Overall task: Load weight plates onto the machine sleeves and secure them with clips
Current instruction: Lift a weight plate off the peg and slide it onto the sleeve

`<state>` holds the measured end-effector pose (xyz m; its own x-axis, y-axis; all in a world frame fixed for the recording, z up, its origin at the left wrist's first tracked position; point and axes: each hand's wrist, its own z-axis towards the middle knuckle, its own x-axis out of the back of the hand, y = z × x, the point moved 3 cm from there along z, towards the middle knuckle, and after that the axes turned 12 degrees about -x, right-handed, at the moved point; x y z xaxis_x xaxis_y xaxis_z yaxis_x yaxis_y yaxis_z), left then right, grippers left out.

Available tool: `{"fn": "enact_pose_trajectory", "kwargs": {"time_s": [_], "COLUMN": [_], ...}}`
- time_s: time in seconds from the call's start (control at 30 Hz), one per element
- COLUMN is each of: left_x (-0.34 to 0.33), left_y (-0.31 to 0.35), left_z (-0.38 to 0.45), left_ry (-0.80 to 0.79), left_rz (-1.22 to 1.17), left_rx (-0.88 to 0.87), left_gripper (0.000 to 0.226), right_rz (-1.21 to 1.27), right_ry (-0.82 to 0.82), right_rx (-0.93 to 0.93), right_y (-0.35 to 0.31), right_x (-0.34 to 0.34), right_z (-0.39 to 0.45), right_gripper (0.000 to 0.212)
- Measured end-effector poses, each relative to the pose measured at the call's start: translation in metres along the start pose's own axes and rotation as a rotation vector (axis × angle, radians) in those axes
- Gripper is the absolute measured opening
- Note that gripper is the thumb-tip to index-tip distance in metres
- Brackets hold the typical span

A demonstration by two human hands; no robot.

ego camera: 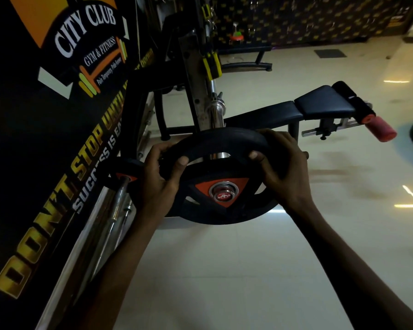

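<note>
The black banner wall (45, 163) closes off the whole left side, and the pale floor (224, 270) lies open to the right and toward the person, so any backing away should go that way. The bench machine (296, 110) stretches across the middle, its padded end and orange-capped roller (379, 129) well apart from the work. The black weight plate (222, 177) sits low in front of the upright, its orange hub already ringed around the chrome sleeve (224, 192), whose end cap shows through the bore. The left hand (162, 172) and right hand (281, 167) are both wrapped tight on the plate's upper rim through the grip openings. To seat it well, I would keep the plate square to the sleeve and push evenly with both hands so the bore does not bind. A second bar (119, 201) leans close by the left wrist, a snag to watch. No clip is visible.
</note>
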<state>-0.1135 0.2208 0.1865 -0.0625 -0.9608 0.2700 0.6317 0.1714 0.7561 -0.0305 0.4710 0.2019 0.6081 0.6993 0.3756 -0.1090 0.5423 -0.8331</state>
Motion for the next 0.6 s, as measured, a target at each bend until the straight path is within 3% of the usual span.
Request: {"fn": "enact_pose_trajectory", "kwargs": {"time_s": [0.13, 0.27, 0.4, 0.6], "left_x": [-0.027, -0.043, -0.048, -0.062], "left_y": [-0.017, -0.037, -0.050, -0.072], "left_z": [-0.005, -0.008, 0.001, 0.037], "left_ry": [0.066, 0.091, 0.145, 0.180], "left_rz": [0.250, 0.595, 0.771, 0.871], "left_rx": [-0.244, -0.395, -0.518, -0.532], "left_gripper": [0.066, 0.099, 0.103, 0.102], "right_rz": [-0.113, -0.369, -0.402, -0.417], "right_ry": [0.139, 0.254, 0.343, 0.377], "right_rx": [0.198, 0.506, 0.546, 0.524], "right_y": [0.011, 0.029, 0.046, 0.066], "right_x": [-0.014, -0.028, -0.039, -0.057], "right_z": [-0.002, -0.005, 0.010, 0.053], "right_gripper": [0.051, 0.074, 0.084, 0.093]}}
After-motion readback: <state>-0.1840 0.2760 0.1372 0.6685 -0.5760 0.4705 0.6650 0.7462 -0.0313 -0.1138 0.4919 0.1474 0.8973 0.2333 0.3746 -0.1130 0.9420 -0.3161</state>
